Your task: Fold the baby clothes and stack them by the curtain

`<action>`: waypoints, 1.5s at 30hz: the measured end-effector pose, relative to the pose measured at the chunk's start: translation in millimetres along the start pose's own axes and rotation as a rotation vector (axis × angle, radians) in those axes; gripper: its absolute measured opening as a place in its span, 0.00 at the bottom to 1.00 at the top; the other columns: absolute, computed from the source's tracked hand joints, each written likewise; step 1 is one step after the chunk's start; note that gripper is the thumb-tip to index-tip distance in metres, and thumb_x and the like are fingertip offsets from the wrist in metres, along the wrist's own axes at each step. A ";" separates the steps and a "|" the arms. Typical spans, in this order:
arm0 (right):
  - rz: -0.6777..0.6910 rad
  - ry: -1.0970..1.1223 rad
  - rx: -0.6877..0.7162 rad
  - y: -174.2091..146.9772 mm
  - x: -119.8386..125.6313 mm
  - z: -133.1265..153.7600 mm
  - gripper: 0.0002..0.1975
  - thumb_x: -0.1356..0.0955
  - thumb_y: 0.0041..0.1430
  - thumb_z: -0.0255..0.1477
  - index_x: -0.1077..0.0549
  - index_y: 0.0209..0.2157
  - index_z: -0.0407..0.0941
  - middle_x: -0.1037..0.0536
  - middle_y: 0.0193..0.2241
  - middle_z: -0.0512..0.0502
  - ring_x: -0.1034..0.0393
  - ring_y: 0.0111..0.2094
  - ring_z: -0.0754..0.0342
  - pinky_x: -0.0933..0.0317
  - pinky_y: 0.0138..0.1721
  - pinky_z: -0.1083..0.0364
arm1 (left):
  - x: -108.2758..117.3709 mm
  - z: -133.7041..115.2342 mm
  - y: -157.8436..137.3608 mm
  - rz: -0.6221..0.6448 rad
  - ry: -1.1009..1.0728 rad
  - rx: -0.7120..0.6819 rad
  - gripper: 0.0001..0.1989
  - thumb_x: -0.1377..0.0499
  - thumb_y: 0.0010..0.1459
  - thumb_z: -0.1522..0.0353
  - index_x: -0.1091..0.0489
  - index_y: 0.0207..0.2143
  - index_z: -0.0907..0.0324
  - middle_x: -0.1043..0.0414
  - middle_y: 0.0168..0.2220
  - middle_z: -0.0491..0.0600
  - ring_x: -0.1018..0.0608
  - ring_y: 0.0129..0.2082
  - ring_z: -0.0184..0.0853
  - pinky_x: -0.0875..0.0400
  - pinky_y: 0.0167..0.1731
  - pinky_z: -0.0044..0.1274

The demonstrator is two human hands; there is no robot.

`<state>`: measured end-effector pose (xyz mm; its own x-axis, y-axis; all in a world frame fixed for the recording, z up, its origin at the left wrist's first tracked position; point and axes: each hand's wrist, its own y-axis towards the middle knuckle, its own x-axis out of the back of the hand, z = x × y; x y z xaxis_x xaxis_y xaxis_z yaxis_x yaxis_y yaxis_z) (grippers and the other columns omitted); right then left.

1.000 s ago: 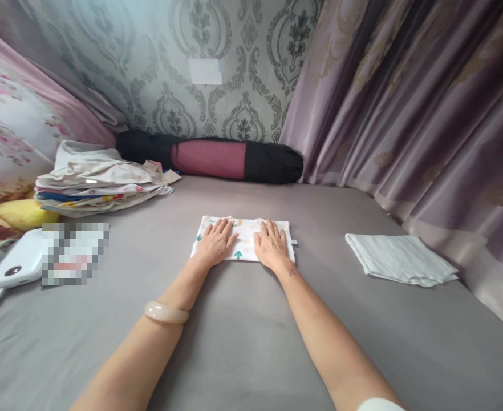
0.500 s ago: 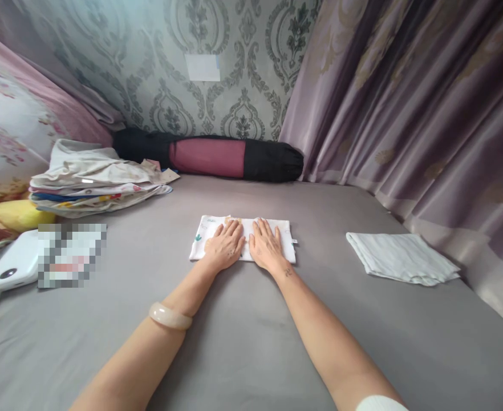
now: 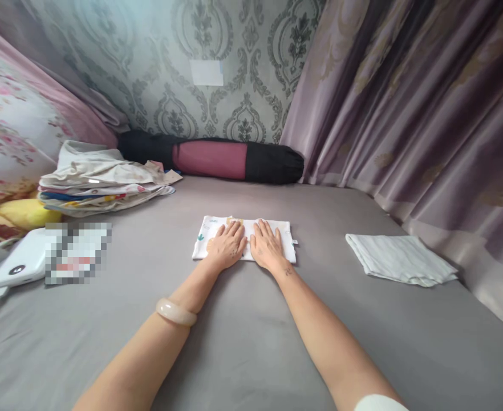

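Observation:
A folded white cloth (image 3: 201, 249) with small green and yellow prints lies flat on the grey bed sheet (image 3: 234, 342), a small tag sticking out at its right edge. Pressed flat on its left half is my left hand (image 3: 229, 245), fingers stretched out and pointing away from me. My right hand (image 3: 266, 244) rests palm down on the right half, fingers also extended. The hands lie side by side with a narrow gap, and neither grips the cloth. On my left forearm is a pale bangle (image 3: 176, 312).
To the right lies a folded pale striped cloth (image 3: 401, 260). A stack of folded clothes (image 3: 101, 177) sits at the back left, with a white power bank (image 3: 23, 265) and a blurred-out item nearer. Along the wall runs a black and maroon roll bag (image 3: 211, 159); curtains (image 3: 362, 103) hang on the right.
Both hands stay flat on the folded cloth with almost no movement. The whole view has shifted slightly, so the things on the left appear a little farther right.

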<state>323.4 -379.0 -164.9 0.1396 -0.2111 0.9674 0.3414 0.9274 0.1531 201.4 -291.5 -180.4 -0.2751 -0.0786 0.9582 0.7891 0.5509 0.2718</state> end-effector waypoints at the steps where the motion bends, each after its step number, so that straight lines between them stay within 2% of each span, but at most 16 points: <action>1: -0.001 -0.003 0.000 0.1 0.2 -0.2 0.26 0.47 0.68 0.32 0.43 0.64 0.37 0.47 0.67 0.38 0.58 0.68 0.47 0.66 0.65 0.42 | 0.8 -0.1 -0.2 -0.002 0.000 -0.005 0.21 0.58 0.68 0.64 0.38 0.58 0.61 0.40 0.63 0.59 0.39 0.64 0.44 0.45 0.61 0.39; 7: 0.049 -0.010 -0.018 5.5 5.9 7.9 0.26 0.46 0.67 0.31 0.42 0.63 0.36 0.46 0.66 0.35 0.57 0.67 0.45 0.64 0.64 0.40 | 2.5 6.4 -3.9 -0.075 -0.064 -0.002 0.18 0.57 0.68 0.64 0.35 0.53 0.60 0.36 0.60 0.57 0.36 0.62 0.41 0.43 0.60 0.36; 14: 0.046 0.037 0.026 16.8 1.4 36.4 0.27 0.47 0.68 0.33 0.44 0.64 0.36 0.46 0.66 0.35 0.56 0.67 0.45 0.65 0.65 0.41 | 11.5 22.1 -15.9 -0.187 -0.083 0.171 0.14 0.54 0.65 0.68 0.33 0.48 0.58 0.28 0.52 0.55 0.28 0.54 0.39 0.40 0.57 0.33; 22: 0.035 0.039 0.006 17.9 -15.3 38.1 0.29 0.48 0.68 0.35 0.47 0.66 0.36 0.48 0.67 0.37 0.58 0.68 0.45 0.67 0.65 0.41 | 21.8 32.3 -20.3 -0.191 -0.089 0.368 0.13 0.54 0.64 0.71 0.30 0.36 0.57 0.25 0.43 0.54 0.26 0.49 0.40 0.36 0.50 0.32; 30: 0.060 0.027 -0.001 19.5 -15.7 37.9 0.29 0.49 0.68 0.36 0.48 0.66 0.37 0.49 0.68 0.37 0.60 0.68 0.46 0.69 0.65 0.40 | 12.2 50.3 -20.8 -0.262 -0.197 0.457 0.15 0.53 0.60 0.71 0.27 0.41 0.57 0.25 0.43 0.53 0.24 0.46 0.39 0.31 0.45 0.28; 36: 0.117 0.065 -0.011 23.9 -6.6 48.6 0.28 0.48 0.68 0.36 0.47 0.66 0.40 0.51 0.68 0.36 0.61 0.68 0.44 0.66 0.63 0.34 | 6.6 58.9 -20.6 -0.310 -0.208 0.590 0.15 0.51 0.59 0.70 0.26 0.40 0.56 0.24 0.43 0.54 0.24 0.46 0.42 0.30 0.44 0.32; 41: 0.103 0.092 0.040 29.3 -8.3 68.0 0.28 0.49 0.68 0.36 0.47 0.66 0.41 0.51 0.68 0.37 0.60 0.68 0.45 0.64 0.63 0.35 | 8.9 62.1 -20.1 -0.273 -0.224 0.662 0.16 0.52 0.61 0.69 0.26 0.41 0.58 0.23 0.43 0.55 0.25 0.47 0.42 0.31 0.46 0.32; 45: 0.073 0.087 0.046 30.6 -17.1 75.7 0.29 0.49 0.68 0.36 0.49 0.66 0.37 0.51 0.68 0.36 0.61 0.68 0.44 0.68 0.64 0.35 | 11.8 65.2 -18.5 -0.274 -0.290 0.714 0.17 0.54 0.62 0.68 0.25 0.40 0.58 0.23 0.42 0.54 0.24 0.46 0.41 0.31 0.46 0.31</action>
<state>261.1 -323.7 -161.5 0.2435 -0.1669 0.9554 0.2849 0.9539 0.0941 147.7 -248.5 -180.0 -0.6158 -0.1229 0.7782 0.1601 0.9476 0.2763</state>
